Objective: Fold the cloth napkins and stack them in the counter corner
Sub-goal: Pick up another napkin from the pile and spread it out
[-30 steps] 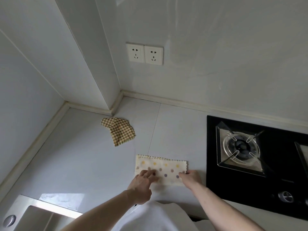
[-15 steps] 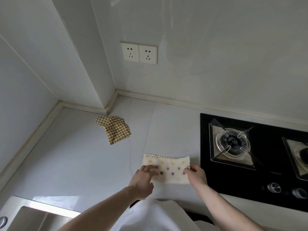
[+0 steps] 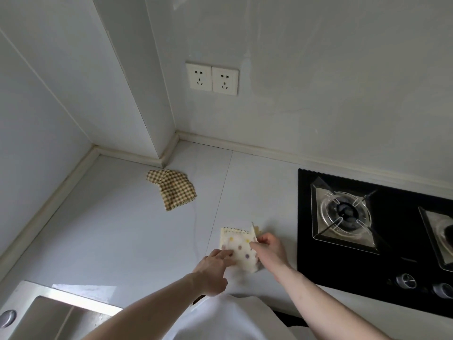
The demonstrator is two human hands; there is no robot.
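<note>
Pale grey walls meet at a boxed-in corner above our bench [image 3: 117, 231], with a double wall socket [image 3: 212, 78] over it. Taking the gas hob [image 3: 375, 231] as our marker, the dotted napkin [image 3: 239, 249] lies just left of it on the bench, and the checked napkin [image 3: 171, 188] sits farther left and back, near the corner, loosely bunched. Our left hand [image 3: 215, 262] presses straight fingers on the dotted napkin's near left part, pinning it. Our right hand [image 3: 270, 246] pinches the napkin's right edge, which stands lifted off the bench. We judge we are mid-fold, bringing that right side across to the left. Next we should lay the lifted edge onto the left edge, match corners, smooth it flat, then carry it to the corner; the checked napkin looks unfolded yet.
</note>
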